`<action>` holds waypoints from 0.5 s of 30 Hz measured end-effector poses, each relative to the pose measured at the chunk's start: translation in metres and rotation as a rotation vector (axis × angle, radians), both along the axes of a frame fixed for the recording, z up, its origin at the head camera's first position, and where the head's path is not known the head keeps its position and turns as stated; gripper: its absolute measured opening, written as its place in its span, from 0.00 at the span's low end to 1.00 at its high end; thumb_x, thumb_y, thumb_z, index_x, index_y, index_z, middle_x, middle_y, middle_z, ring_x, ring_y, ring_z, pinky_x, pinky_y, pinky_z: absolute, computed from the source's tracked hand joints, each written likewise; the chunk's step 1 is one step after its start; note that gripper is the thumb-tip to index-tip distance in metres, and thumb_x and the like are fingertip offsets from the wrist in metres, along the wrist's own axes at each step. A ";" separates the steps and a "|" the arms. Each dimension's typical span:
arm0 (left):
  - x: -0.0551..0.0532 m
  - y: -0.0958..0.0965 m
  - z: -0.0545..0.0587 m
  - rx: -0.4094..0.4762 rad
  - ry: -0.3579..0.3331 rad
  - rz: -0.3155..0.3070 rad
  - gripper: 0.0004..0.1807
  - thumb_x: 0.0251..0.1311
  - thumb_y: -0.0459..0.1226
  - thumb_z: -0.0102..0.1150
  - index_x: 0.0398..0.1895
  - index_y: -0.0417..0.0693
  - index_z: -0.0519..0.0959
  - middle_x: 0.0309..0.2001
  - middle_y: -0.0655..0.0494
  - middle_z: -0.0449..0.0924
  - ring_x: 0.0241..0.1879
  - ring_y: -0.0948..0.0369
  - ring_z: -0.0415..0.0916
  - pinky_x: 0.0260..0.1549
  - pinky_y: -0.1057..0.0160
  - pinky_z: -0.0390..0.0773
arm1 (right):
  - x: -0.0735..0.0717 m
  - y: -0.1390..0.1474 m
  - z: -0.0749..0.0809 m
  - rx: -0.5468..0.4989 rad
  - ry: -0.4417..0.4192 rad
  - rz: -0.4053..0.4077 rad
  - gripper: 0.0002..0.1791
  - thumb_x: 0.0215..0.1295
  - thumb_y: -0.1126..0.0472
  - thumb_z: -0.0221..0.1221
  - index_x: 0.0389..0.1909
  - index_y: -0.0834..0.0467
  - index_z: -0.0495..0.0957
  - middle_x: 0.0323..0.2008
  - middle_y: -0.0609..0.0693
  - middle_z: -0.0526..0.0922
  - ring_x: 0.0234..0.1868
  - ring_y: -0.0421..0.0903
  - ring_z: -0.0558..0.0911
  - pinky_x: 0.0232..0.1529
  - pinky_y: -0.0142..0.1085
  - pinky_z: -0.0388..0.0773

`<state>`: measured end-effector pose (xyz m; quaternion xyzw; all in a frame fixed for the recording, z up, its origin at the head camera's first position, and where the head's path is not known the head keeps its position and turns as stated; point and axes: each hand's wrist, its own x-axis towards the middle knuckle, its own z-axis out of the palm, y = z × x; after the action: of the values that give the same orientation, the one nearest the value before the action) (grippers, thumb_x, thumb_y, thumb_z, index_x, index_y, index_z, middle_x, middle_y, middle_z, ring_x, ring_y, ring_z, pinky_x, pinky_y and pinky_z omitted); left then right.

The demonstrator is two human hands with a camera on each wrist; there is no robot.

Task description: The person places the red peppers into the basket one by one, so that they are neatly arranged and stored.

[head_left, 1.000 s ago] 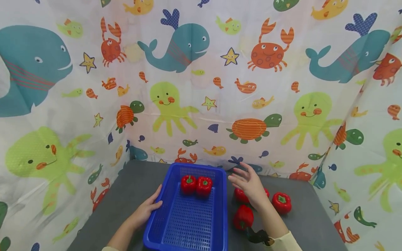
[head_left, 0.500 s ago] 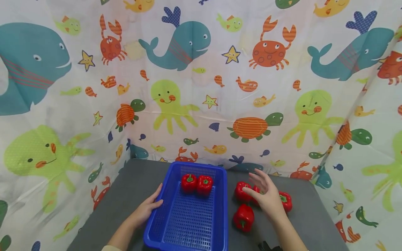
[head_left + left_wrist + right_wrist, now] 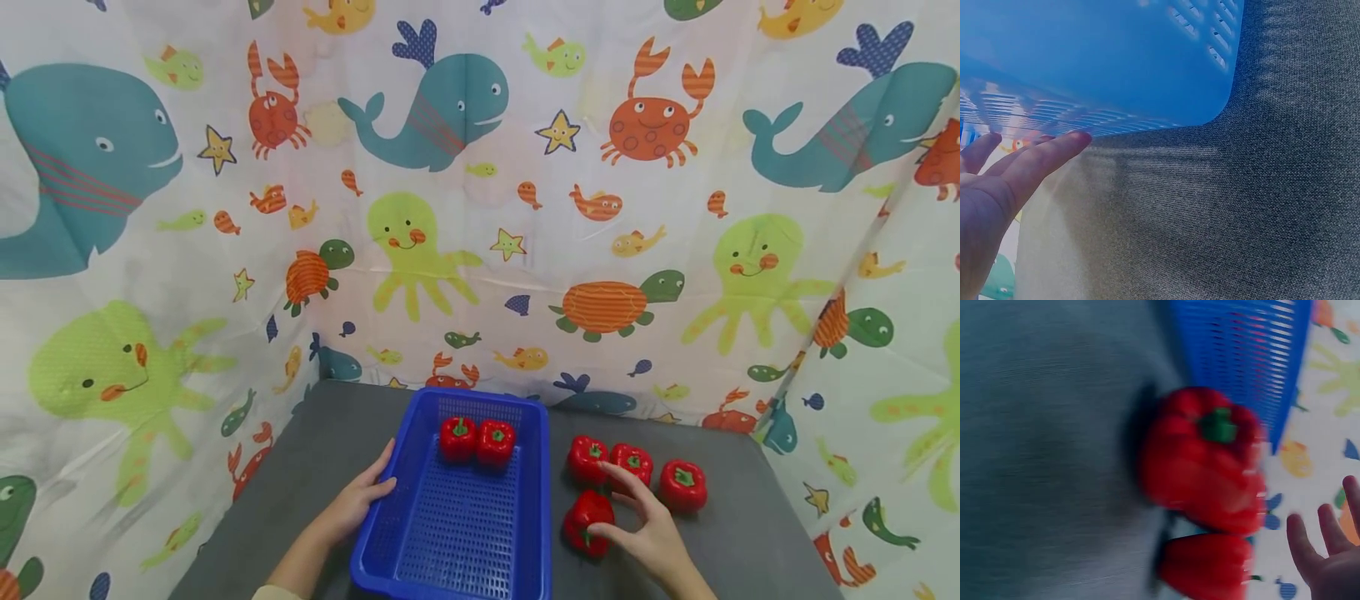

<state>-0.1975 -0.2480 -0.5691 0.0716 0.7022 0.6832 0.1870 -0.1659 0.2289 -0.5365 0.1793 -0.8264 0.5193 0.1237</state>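
- Head view: a blue slotted plastic basket (image 3: pixel 465 533) sits on the grey counter (image 3: pixel 300 467), its long side running away from the person, and is the landmark here.
- Head view: the left hand (image 3: pixel 348 508) is at the basket's left side, thumb and fingertips resting against it without clenching.
- Head view: the right hand (image 3: pixel 654 537) is right of the basket, unclenched, its fingers arched and its thumb in front of the front bell pepper (image 3: pixel 585 510), which lies on the counter just right of the basket. Whether the thumb touches it, I cannot tell.
- Head view: the relation that seems to matter most is that this pepper lies on the basket side of the right hand, the nearer hand, with its stem end, and so apparently its long axis, turned toward the person.
- Head view: three more peppers, including the rightmost bell pepper (image 3: pixel 682 486), lie farther right or back along the basket's right side; two bell peppers (image 3: pixel 459 439) are inside its far end.
- Left wrist view: it adds the basket's outer wall from low down, with straight fingers against it.
- Right wrist view: it shows spread fingers apart from the blurred peppers beside the basket; the thumb is out of sight.
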 end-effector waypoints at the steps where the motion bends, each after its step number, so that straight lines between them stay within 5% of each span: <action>1: 0.000 0.000 0.000 -0.001 0.001 -0.002 0.36 0.80 0.42 0.41 0.82 0.70 0.39 0.82 0.42 0.29 0.77 0.33 0.43 0.61 0.41 0.75 | 0.003 0.001 -0.006 0.043 0.005 -0.011 0.47 0.48 0.62 0.78 0.71 0.51 0.68 0.67 0.52 0.75 0.63 0.29 0.72 0.55 0.30 0.79; 6: 0.000 -0.001 -0.002 0.010 0.009 -0.008 0.36 0.80 0.42 0.41 0.82 0.69 0.38 0.82 0.41 0.29 0.77 0.33 0.45 0.61 0.42 0.75 | 0.010 0.002 -0.032 0.169 -0.016 -0.028 0.54 0.42 0.57 0.81 0.73 0.45 0.66 0.70 0.50 0.72 0.71 0.31 0.62 0.57 0.42 0.81; 15: 0.000 -0.001 -0.005 0.019 0.012 -0.015 0.37 0.79 0.43 0.42 0.82 0.69 0.37 0.82 0.42 0.29 0.76 0.35 0.49 0.60 0.46 0.77 | 0.004 0.006 -0.059 0.100 -0.231 0.057 0.55 0.41 0.58 0.82 0.73 0.48 0.66 0.76 0.60 0.60 0.76 0.68 0.52 0.64 0.67 0.66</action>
<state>-0.1974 -0.2494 -0.5737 0.0828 0.6962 0.6880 0.1872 -0.1619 0.2348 -0.5958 0.1475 -0.8544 0.4981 0.0037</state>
